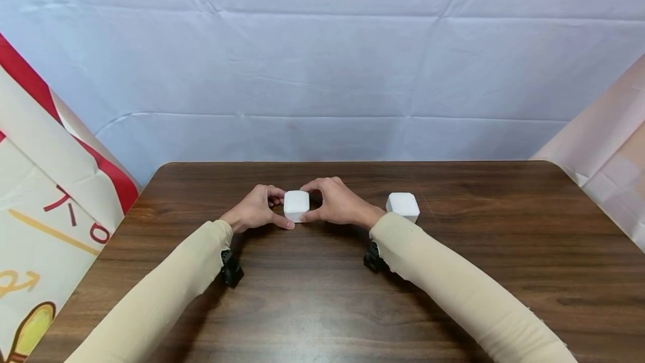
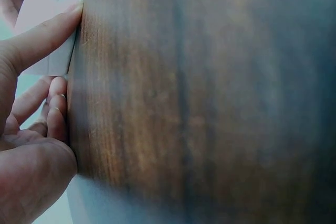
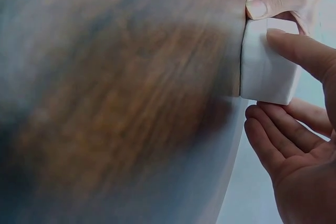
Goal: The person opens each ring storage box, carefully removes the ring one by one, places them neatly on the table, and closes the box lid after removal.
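Head camera: left hand point(image 1: 256, 208) and right hand point(image 1: 339, 203) grip one white block point(image 1: 296, 205), apparently positioning it; shifting it likely calls for matched pressure.

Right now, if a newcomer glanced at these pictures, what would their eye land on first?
Most likely the white block, a little left of centre in the head view, with the left hand and right hand meeting around it. Next might come the second white block, to the right beside the right sleeve, bright against the dark wooden table. The red band at far left would probably draw a glance too.
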`<state>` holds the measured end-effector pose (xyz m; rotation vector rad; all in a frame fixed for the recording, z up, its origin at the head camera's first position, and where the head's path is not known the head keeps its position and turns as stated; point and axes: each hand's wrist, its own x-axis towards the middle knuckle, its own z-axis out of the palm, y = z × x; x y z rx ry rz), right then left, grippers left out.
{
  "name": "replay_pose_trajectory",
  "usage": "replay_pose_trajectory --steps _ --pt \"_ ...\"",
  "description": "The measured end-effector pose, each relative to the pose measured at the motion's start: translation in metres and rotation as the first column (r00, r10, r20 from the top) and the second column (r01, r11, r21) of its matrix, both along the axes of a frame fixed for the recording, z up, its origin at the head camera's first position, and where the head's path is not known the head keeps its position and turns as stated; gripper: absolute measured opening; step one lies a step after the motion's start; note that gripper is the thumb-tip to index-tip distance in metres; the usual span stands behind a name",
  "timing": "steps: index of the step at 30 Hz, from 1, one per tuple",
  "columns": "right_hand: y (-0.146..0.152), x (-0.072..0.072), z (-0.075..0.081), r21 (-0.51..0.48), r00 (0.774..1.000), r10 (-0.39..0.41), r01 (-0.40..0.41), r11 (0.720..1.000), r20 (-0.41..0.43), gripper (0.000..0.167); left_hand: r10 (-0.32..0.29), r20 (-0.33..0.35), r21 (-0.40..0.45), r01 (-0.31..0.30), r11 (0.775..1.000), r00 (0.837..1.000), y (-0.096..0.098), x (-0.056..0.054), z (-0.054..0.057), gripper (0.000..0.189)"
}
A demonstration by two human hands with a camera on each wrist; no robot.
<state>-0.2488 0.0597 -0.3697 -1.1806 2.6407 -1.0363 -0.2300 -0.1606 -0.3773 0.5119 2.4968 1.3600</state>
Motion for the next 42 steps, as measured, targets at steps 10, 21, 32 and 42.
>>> replay_pose_trajectory --steps 10,21,32,42 --pt "-0.002 -0.004 0.002 0.014 0.997 -0.017 0.016 1.0 0.072 0.048 0.007 0.015 -0.022 -0.006 1.0 1.0 0.005 0.012 0.017 0.048" --pt "-0.002 -0.008 0.006 -0.023 0.979 -0.021 0.027 0.999 0.201 0.05 0.026 -0.006 -0.033 -0.026 0.999 1.0 -0.003 -0.006 -0.011 0.054" --pt "-0.001 -0.012 0.011 -0.035 0.964 -0.018 0.028 0.999 0.265 0.047 0.005 0.001 -0.006 -0.005 1.0 1.0 0.006 0.01 0.013 0.048" --pt "-0.002 -0.018 0.013 -0.008 0.94 -0.054 0.06 0.998 0.336 0.044 0.012 0.001 0.008 -0.012 1.0 1.0 0.008 0.013 0.02 0.048"
